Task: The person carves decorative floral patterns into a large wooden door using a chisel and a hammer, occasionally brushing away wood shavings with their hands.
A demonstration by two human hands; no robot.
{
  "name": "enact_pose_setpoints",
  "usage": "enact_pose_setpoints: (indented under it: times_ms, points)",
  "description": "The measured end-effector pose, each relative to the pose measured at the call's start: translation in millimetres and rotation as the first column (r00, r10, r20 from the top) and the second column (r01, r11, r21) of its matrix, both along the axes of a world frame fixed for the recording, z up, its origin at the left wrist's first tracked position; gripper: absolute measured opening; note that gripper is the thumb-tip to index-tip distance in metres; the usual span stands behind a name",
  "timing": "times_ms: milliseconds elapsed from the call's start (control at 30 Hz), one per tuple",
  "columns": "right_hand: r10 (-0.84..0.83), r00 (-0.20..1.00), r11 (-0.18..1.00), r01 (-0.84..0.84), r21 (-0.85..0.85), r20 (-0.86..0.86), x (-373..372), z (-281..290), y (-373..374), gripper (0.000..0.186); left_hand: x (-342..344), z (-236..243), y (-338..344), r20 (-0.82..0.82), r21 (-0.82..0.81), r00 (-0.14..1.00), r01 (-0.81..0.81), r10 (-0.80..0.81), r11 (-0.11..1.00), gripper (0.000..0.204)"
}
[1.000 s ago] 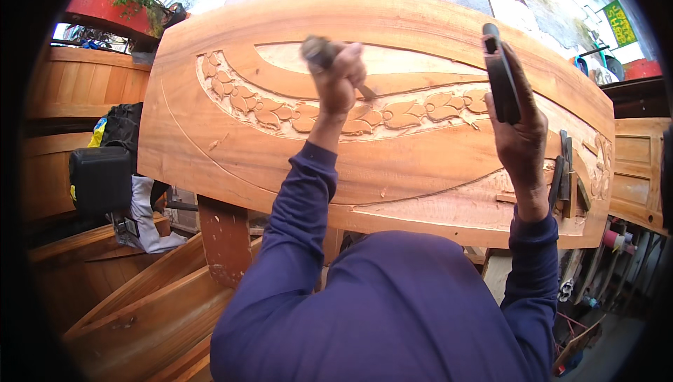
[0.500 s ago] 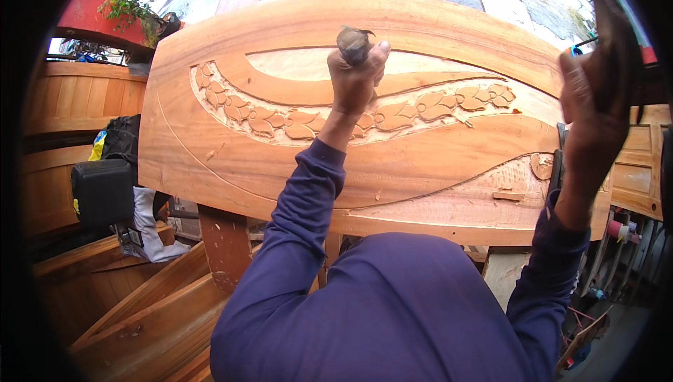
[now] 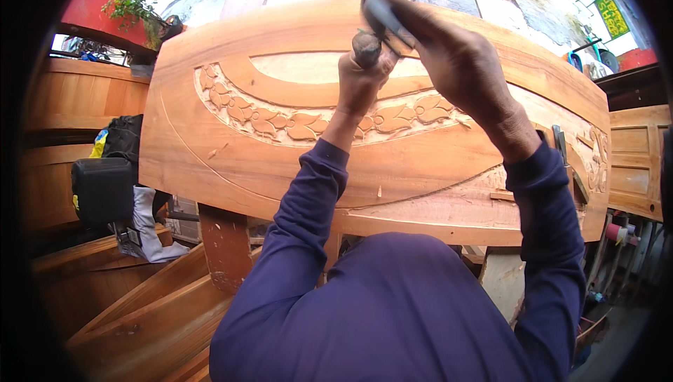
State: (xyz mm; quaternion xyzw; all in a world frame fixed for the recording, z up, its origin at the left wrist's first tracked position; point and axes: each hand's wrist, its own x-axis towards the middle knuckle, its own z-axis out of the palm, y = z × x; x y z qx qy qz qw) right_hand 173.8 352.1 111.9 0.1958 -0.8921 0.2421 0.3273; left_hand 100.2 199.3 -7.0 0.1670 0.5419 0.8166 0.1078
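A wooden door panel lies in front of me, carved with a curving band of leaves and flowers. My left hand is closed around an upright chisel with a worn round handle, over the upper part of the carving; its lower end is hidden. My right hand grips a dark, elongated striking tool, blurred by motion, just above and beside the chisel's top. Whether the two tools touch I cannot tell. More hand tools lie at the panel's right end, partly behind my right forearm.
At the left are a red planter with a plant, a black case and stacked wooden boards. Another panelled door stands at the right, above assorted long items. A red-brown support is under the panel.
My right hand swung out to the upper right, then came sharply leftward with the striking tool to the chisel's top. My left hand has shifted a little rightward with the chisel since a second ago.
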Motion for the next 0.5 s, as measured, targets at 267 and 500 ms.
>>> enact_pose_setpoints:
  times_ms: [267, 500]
  points:
    - [-0.101, 0.983, 0.995, 0.100, 0.016, 0.153, 26.7, -21.6, 20.2, 0.070, 1.1, -6.9, -7.0, -0.045, 0.083, 0.999, -0.024, 0.027, 0.996, 0.023]
    - [-0.092, 0.951, 0.833, 0.235, -0.501, 0.295, 91.9, -41.8, 48.0, 0.077, -1.3, -4.8, -9.6, -0.021, 0.166, 0.990, -0.136, 0.141, 0.977, 0.029]
